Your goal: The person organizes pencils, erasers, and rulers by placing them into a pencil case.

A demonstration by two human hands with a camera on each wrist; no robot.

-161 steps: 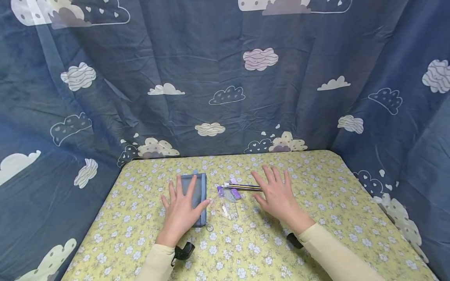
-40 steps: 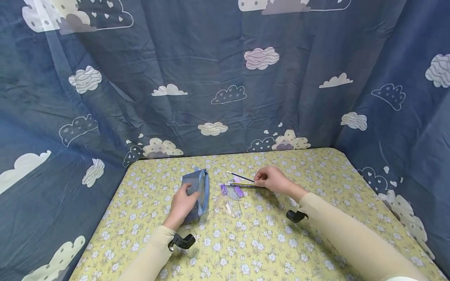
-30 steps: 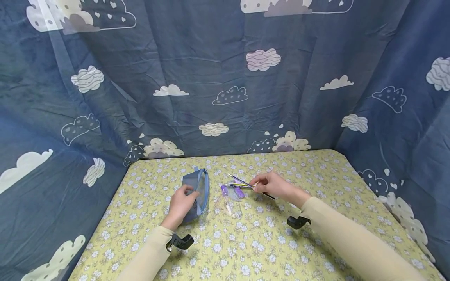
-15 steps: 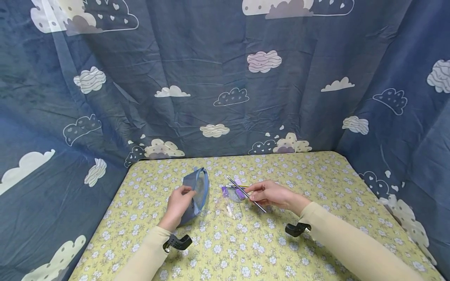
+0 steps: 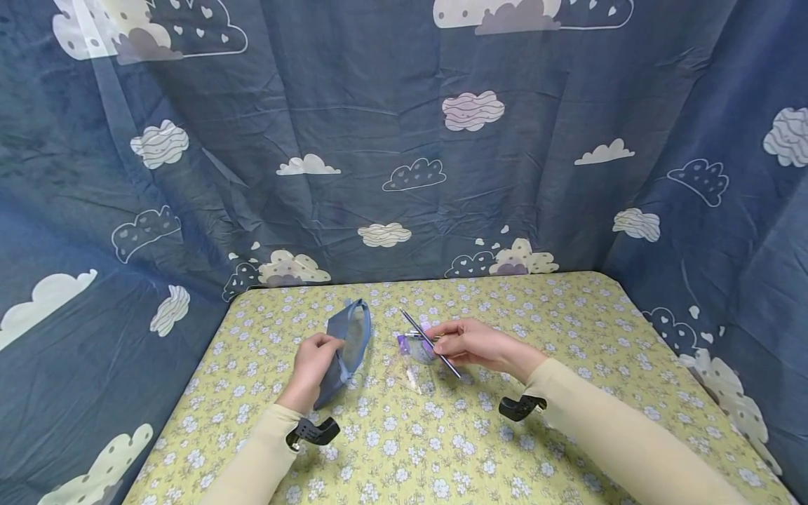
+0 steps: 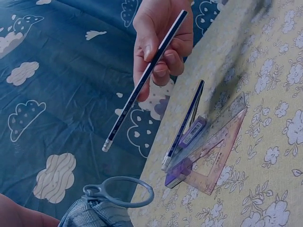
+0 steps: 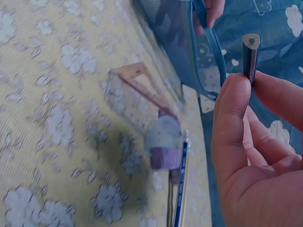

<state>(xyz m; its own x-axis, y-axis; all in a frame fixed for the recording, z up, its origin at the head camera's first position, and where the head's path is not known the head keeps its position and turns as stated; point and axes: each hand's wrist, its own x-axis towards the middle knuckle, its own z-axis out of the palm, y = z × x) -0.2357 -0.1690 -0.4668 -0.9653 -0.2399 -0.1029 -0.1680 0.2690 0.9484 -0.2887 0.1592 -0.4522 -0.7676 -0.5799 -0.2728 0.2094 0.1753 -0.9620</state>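
Observation:
My left hand (image 5: 313, 361) grips the near side of a blue mesh pencil pouch (image 5: 356, 337), whose zipped mouth gapes to the right. A round zip-pull ring (image 6: 128, 191) shows in the left wrist view. My right hand (image 5: 476, 344) pinches a dark striped pencil (image 6: 137, 90) between thumb and fingers, lifted off the table. Its eraser end points toward the pouch; the flat, unsharpened end shows in the right wrist view. Below lie more pencils (image 6: 184, 127), purple-sleeved erasers (image 6: 193, 132), a clear protractor (image 7: 163, 132) and a set square (image 6: 225, 156), partly overlapping.
A yellow flowered cloth (image 5: 404, 449) covers the table. Dark blue curtains with cloud prints (image 5: 379, 231) hang behind and at both sides. Black wrist cameras (image 5: 522, 407) are strapped to both forearms.
Both hands were spread flat at first. My left hand has since taken hold of the pouch and tilted it up, mouth gaping. My right hand has picked up a pencil and brought it leftward.

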